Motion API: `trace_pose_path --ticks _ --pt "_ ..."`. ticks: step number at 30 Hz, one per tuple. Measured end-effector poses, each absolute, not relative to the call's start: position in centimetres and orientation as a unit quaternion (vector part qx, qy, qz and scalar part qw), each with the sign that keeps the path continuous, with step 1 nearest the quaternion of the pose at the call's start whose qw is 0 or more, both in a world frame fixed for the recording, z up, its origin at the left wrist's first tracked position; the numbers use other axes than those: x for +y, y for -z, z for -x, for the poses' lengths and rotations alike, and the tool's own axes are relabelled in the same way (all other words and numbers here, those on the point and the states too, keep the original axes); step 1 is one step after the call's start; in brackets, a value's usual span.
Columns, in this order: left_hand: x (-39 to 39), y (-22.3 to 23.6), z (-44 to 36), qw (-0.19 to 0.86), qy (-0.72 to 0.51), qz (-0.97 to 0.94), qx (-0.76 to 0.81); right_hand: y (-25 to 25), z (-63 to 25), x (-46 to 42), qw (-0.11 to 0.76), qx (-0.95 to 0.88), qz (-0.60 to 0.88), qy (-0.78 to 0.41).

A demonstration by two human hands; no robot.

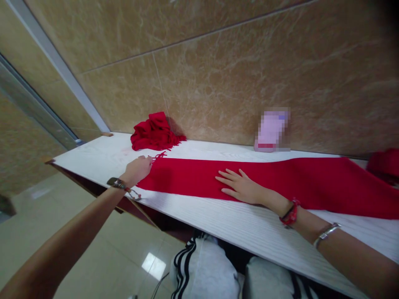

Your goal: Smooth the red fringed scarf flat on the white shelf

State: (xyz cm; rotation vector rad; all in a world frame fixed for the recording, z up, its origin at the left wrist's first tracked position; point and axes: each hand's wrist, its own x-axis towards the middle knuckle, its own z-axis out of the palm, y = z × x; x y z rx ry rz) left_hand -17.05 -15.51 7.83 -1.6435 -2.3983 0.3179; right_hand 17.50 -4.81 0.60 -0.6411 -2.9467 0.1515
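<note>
A long red scarf (193,176) lies stretched flat along the white tabletop, running off toward the right edge of the view. At its fringed left end, my left hand (139,169) is closed on the cloth, a few tassels showing past the fingers. My right hand (238,186) rests palm down on the scarf's middle, fingers spread. Behind my left hand sits a crumpled red fringed scarf (154,132), heaped apart from the flat one.
The narrow white table (193,211) stands against a tan marble-patterned wall (212,83). A pink, blurred-out upright object (270,131) leans there. More red cloth (385,164) lies at the far right. My legs in grey striped trousers (212,270) are at the table's front edge.
</note>
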Motion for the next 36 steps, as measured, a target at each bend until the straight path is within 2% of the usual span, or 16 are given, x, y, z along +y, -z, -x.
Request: trace_pose_path --ticks 3,6,10,13,16,22,28,33,36 --pt "-14.7 -5.4 13.9 0.134 -0.021 0.684 -0.716 -1.0 -17.6 -4.8 0.052 -0.972 0.218 -0.066" --pt "-13.6 -2.6 11.5 0.066 0.008 0.759 -0.647 -1.6 -18.1 -4.5 0.054 -0.97 0.225 -0.072" --pt "-12.5 -0.7 11.2 0.002 -0.004 0.765 -0.645 -1.7 -19.1 -3.5 0.036 -0.96 0.275 -0.047" --pt "-12.5 -1.1 11.5 0.028 0.026 0.78 -0.624 -1.5 -19.4 -3.0 0.023 -0.956 0.288 -0.057" --pt "-13.4 -2.6 10.4 0.057 0.046 0.825 -0.56 -2.0 -19.5 -3.0 0.046 -0.959 0.267 -0.087" --pt "-14.5 -5.2 7.5 0.073 -0.089 0.877 -0.466 -6.0 -20.4 -2.9 0.097 -0.973 0.181 -0.105" --pt "-13.4 -4.8 7.1 0.112 -0.124 0.848 -0.503 -10.7 -24.8 -2.9 0.16 -0.957 0.234 -0.069" --pt "-12.9 -4.4 6.4 0.106 -0.078 0.839 -0.528 -8.3 -29.9 -4.9 0.092 -0.957 0.268 -0.057" --pt "-12.4 -4.8 6.5 0.091 -0.055 0.839 -0.533 -5.0 -31.6 -6.1 0.1 -0.955 0.281 -0.009"
